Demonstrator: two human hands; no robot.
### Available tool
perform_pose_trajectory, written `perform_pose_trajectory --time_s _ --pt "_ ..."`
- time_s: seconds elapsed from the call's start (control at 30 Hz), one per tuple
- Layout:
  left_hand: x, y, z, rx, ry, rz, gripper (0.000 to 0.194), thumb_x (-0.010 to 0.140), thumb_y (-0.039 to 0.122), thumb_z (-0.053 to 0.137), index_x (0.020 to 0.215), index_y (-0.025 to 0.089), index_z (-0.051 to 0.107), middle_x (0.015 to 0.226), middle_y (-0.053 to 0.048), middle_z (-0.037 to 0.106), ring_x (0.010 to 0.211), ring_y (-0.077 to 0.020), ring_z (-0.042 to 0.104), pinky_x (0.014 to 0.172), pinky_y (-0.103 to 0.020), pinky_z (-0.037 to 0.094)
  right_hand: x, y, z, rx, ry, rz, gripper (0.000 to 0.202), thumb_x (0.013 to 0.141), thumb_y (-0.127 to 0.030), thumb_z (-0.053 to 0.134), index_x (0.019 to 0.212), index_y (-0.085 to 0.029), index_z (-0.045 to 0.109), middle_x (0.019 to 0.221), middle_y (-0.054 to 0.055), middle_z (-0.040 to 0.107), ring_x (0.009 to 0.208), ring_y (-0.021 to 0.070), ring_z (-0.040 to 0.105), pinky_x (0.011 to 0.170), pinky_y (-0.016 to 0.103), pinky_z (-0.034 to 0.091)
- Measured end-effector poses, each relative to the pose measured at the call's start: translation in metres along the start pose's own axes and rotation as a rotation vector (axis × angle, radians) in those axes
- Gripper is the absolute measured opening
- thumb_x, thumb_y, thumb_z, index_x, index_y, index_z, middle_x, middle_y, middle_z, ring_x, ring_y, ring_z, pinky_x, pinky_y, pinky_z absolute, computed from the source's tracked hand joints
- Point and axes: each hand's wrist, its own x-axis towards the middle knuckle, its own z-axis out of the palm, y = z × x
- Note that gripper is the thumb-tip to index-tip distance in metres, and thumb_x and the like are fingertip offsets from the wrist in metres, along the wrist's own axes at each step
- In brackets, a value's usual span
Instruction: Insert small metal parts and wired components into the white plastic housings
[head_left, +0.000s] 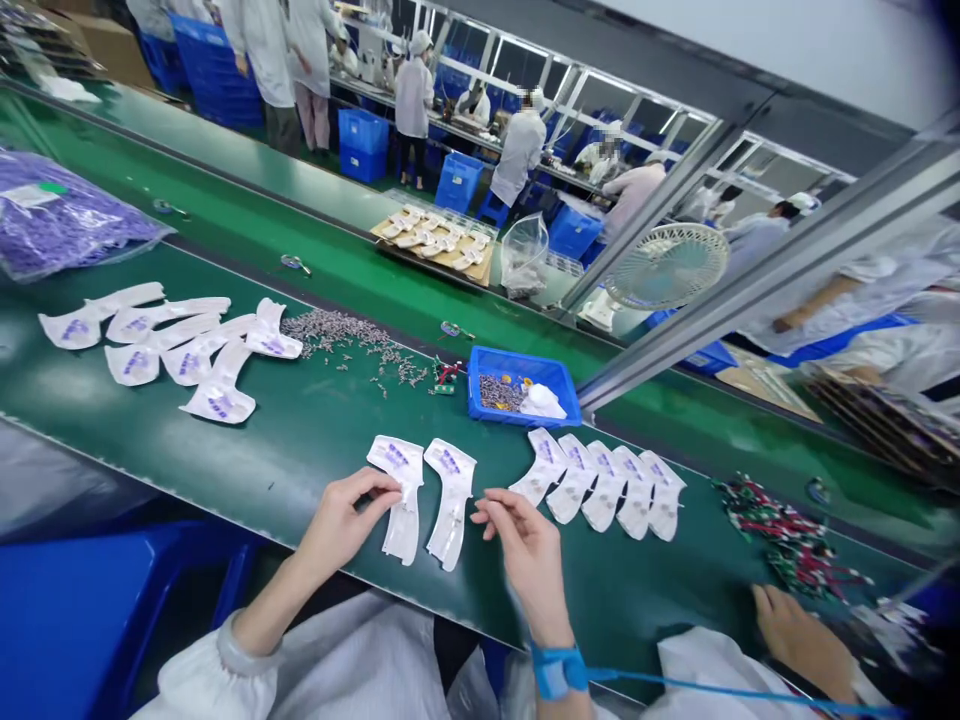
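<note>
Two white L-shaped plastic shells lie side by side on the green belt in front of me. My left hand (341, 522) touches the left shell (400, 497) with thumb and fingertips at its edge. My right hand (525, 550), wearing a blue wrist strap (556, 670), hovers just right of the right shell (450, 500) with fingers pinched together; whether it holds a small part I cannot tell. A row of several more shells (600, 485) lies to the right.
A blue tray (523, 385) with small metal parts sits behind the shells. Loose metal parts (341, 335) and another group of white shells (172, 345) lie at left. Red-green wired parts (787, 540) lie at right, near a co-worker's hand (799, 630). A fan (664, 265) stands beyond.
</note>
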Motion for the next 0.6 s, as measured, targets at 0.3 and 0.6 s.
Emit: perform_pose_trajectory --time_s 0.3,0.6 --pt "-0.013 0.014 0.023 0.169 -0.074 0.03 0.014 0.095 0.022 0.053 0.085 0.021 0.063 0.092 -0.003 0.064 0.093 -0.0203 0.055 0.086 -0.034 0.042 -0.012 0.024 0.008 0.091 0.066 -0.137 0.025 0.095 -0.042 0.05 0.095 -0.018 0.057 0.081 0.007 0.072 0.063 0.0161 0.065 0.057 0.027 0.049" --pt "-0.01 0.023 0.026 0.259 -0.08 -0.014 0.018 0.095 0.021 0.049 0.081 0.02 0.06 0.089 -0.004 0.061 0.09 -0.0212 0.053 0.084 -0.035 0.041 -0.016 0.037 0.006 -0.069 0.109 -0.193 0.024 0.092 -0.042 0.057 0.092 -0.019 0.066 0.081 0.005 0.067 0.069 0.0169 0.061 0.064 0.027 0.051"
